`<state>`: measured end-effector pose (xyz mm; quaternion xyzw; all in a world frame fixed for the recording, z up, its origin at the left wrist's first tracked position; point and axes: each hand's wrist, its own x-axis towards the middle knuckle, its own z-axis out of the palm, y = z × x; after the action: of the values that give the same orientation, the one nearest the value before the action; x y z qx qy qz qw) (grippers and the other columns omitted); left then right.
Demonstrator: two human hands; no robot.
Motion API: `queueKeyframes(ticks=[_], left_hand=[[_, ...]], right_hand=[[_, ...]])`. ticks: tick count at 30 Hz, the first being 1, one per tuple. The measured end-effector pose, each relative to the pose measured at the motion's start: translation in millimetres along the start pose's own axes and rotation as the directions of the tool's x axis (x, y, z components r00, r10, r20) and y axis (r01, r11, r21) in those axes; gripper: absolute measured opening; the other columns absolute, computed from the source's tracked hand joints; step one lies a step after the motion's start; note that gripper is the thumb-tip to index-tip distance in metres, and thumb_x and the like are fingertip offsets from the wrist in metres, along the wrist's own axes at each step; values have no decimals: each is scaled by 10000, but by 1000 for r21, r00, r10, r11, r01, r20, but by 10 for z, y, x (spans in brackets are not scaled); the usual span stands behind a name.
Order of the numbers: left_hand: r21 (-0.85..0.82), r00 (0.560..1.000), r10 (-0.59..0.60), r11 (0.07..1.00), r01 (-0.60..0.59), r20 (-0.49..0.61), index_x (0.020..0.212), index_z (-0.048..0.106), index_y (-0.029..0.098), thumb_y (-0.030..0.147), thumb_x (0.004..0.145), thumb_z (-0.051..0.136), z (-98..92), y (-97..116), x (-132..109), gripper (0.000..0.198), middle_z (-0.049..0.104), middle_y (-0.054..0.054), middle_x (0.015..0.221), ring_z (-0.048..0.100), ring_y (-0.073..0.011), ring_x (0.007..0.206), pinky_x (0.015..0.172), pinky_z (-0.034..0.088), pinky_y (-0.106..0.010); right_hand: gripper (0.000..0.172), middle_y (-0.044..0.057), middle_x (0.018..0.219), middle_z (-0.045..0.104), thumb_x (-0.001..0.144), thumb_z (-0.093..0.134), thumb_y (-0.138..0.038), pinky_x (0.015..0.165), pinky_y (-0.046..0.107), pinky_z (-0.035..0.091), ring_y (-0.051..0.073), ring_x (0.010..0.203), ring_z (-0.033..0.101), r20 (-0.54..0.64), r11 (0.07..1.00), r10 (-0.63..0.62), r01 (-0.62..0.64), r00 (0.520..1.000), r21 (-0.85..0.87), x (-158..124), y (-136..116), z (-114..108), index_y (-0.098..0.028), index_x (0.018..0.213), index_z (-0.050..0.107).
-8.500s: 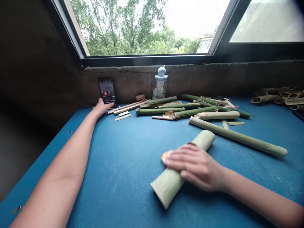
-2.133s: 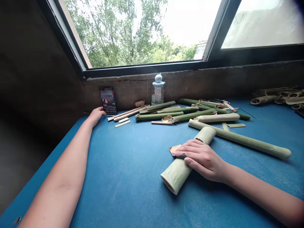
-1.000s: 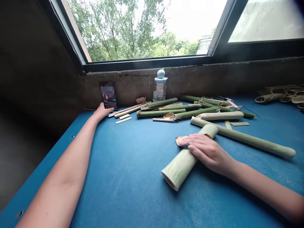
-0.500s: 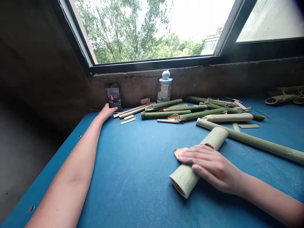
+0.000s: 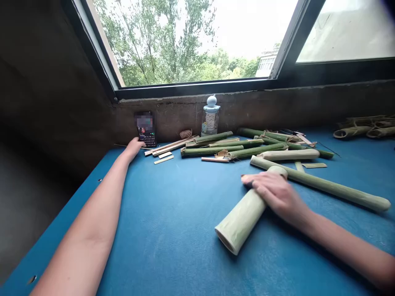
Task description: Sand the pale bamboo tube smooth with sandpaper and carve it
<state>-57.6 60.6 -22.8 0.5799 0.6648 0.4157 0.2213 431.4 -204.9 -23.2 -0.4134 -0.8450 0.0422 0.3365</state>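
A thick pale-green bamboo section (image 5: pixel 240 220) lies diagonally on the blue table (image 5: pixel 173 213), open end toward me. My right hand (image 5: pixel 273 192) lies palm down on its far half, fingers stretched flat, pressing a small brown sheet whose edge (image 5: pixel 246 177) shows at the fingertips. My left arm reaches far across the table; my left hand (image 5: pixel 133 146) touches the base of a dark phone (image 5: pixel 145 129) leaning against the wall, its fingers partly hidden.
Several green bamboo stalks (image 5: pixel 234 149) and thin wood strips (image 5: pixel 163 150) lie by the wall. A long pale stalk (image 5: pixel 321 184) crosses behind the thick section. A lidded jar (image 5: pixel 210 116) stands under the window. More cut bamboo (image 5: pixel 361 128) sits far right.
My right hand has slid up the bamboo section toward its far end, covering more of the brown sheet. My left hand stays at the phone.
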Motion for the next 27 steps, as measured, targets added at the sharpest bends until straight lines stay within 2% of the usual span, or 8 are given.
queueKeyframes(ticks=[4, 6, 9, 12, 16, 19, 23, 27], left_hand=[[-3, 1000, 8, 1000, -8, -21, 864, 649, 164, 276, 602, 628, -4, 19, -10, 285, 727, -121, 1024, 640, -336, 1056, 978, 475, -411], [-1, 1000, 4, 1000, -4, -26, 896, 666, 152, 303, 648, 621, -3, 37, -19, 294, 729, -129, 1073, 639, -332, 1091, 1002, 467, -407], [24, 999, -3, 1000, 4, -39, 939, 687, 139, 332, 720, 598, -1, 67, -37, 305, 729, -130, 1129, 640, -315, 1127, 1029, 462, -395], [33, 998, -21, 999, 23, -56, 964, 700, 129, 338, 767, 583, 1, 88, -52, 310, 728, -132, 1152, 643, -305, 1139, 1037, 466, -386], [14, 998, -17, 1000, 18, -65, 968, 718, 122, 358, 811, 574, -4, 82, -61, 318, 728, -130, 1158, 646, -301, 1143, 1047, 467, -381], [2, 998, -5, 1000, 5, -68, 994, 732, 111, 363, 822, 591, 0, 54, -47, 337, 730, -131, 1163, 648, -301, 1145, 1055, 466, -385], [-134, 993, -61, 990, 47, -104, 1088, 736, 95, 386, 899, 523, 27, 34, 1, 408, 729, -139, 1180, 663, -280, 1139, 1067, 466, -382], [-150, 976, -157, 980, 134, -152, 1153, 730, 85, 404, 927, 522, 36, 57, 31, 443, 708, -156, 1242, 644, -296, 1196, 1104, 435, -392]], right_hand=[[365, 85, 1298, 706, 1036, 425, -243, 1120, 408, 426, 230, 1265, 622, 136, 968, -226, 207, 965, 138, -88, -410, 98, -215, 1352, 608], [370, 90, 1306, 703, 1038, 422, -242, 1117, 394, 431, 222, 1270, 620, 152, 951, -289, 265, 945, 162, -76, -377, 103, -202, 1361, 600], [318, 78, 1182, 758, 1044, 419, -258, 1010, 412, 494, 242, 1160, 682, 46, 994, -99, 96, 994, 58, 0, -48, 51, -205, 1179, 702], [318, 75, 1139, 769, 1046, 420, -282, 970, 446, 492, 267, 1118, 688, -12, 999, 47, -48, 999, -13, 21, 84, 31, -211, 1097, 726], [336, 75, 1269, 720, 1040, 422, -221, 1064, 418, 435, 237, 1239, 626, 98, 983, -175, 167, 980, 82, -53, -200, 81, -217, 1304, 631], [367, 93, 1316, 695, 1036, 433, -222, 1063, 385, 440, 216, 1248, 627, 146, 935, -343, 323, 928, 145, -37, -159, 58, -199, 1371, 580], [307, 63, 1159, 766, 1040, 413, -226, 941, 385, 484, 226, 1110, 699, 54, 985, -171, 168, 984, 49, 34, 217, -23, -220, 1169, 692], [312, 66, 1211, 748, 1044, 411, -228, 966, 405, 460, 241, 1170, 671, 74, 987, -157, 154, 985, 52, 14, 168, 2, -220, 1217, 671]])
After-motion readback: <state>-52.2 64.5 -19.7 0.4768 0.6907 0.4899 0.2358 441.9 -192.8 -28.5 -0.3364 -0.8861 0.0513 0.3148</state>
